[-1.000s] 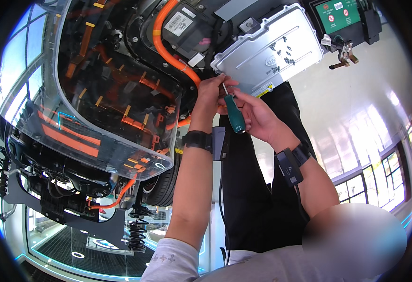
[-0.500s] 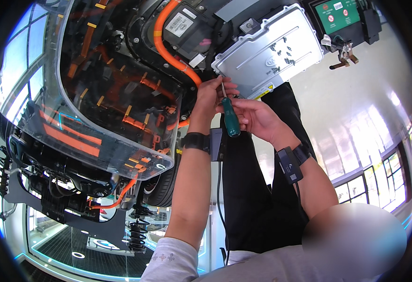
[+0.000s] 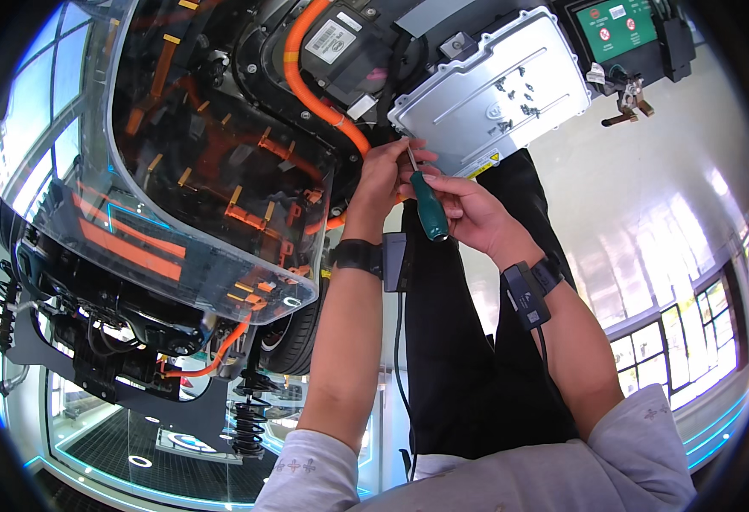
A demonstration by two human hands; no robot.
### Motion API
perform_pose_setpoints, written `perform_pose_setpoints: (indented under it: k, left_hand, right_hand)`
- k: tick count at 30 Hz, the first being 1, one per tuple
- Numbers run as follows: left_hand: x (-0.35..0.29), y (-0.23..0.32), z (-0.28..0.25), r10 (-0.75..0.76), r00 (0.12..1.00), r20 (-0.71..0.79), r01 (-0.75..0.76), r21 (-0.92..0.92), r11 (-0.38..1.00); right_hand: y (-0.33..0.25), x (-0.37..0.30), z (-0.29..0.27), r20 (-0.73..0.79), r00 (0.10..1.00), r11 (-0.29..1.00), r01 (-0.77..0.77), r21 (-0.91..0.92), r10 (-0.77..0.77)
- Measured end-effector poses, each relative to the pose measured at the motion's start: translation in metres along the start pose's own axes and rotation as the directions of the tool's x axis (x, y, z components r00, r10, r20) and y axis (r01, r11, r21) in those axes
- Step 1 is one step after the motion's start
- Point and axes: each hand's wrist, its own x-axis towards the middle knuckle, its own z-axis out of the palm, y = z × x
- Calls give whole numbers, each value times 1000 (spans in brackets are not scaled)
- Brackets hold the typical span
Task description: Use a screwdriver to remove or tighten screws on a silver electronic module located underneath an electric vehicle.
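A screwdriver (image 3: 431,209) with a dark green handle slants up and left toward the near left corner of a silver metal box (image 3: 455,128). My right hand (image 3: 477,212) has its thumb and fingers closed on the handle near its upper end. Around the thin shaft by the tip, my left hand (image 3: 380,177) curls its fingers, close against the box's corner. What the tip touches is hidden by the left fingers. Several small dark screws (image 3: 525,96) lie loose on the box's lid.
Left of my hands, a thick orange cable (image 3: 296,77) runs past a clear-covered housing (image 3: 221,171) with orange wiring. A green-labelled panel (image 3: 618,30) and a copper-ended connector (image 3: 629,107) lie beyond the box at right. A tyre (image 3: 293,341) sits below the housing.
The screwdriver's handle end has swung slightly right, and its tilt is greater. My right hand has shifted its grip a little. My left hand stays almost in place.
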Motion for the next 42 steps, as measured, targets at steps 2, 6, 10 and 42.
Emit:
perform_pose_setpoints:
  k: [2, 6, 10, 42]
  left_hand:
    - [1, 0, -1, -29, 1000, 4, 29, 7, 1000]
    - [5, -5, 2, 32, 990, -139, 12, 307, 952]
    - [8, -7, -1, 48, 995, -82, -39, 108, 993]
    - [5, -10, -6, 73, 997, -23, -67, 191, 979]
  right_hand:
    - [5, 1, 3, -185, 983, 993, 1, -117, -23]
    - [9, 8, -3, -201, 978, 970, 4, -245, -55]
    - [5, 2, -2, 39, 997, 992, -57, -112, 62]
    - [17, 2, 3, -150, 988, 971, -1, -240, -36]
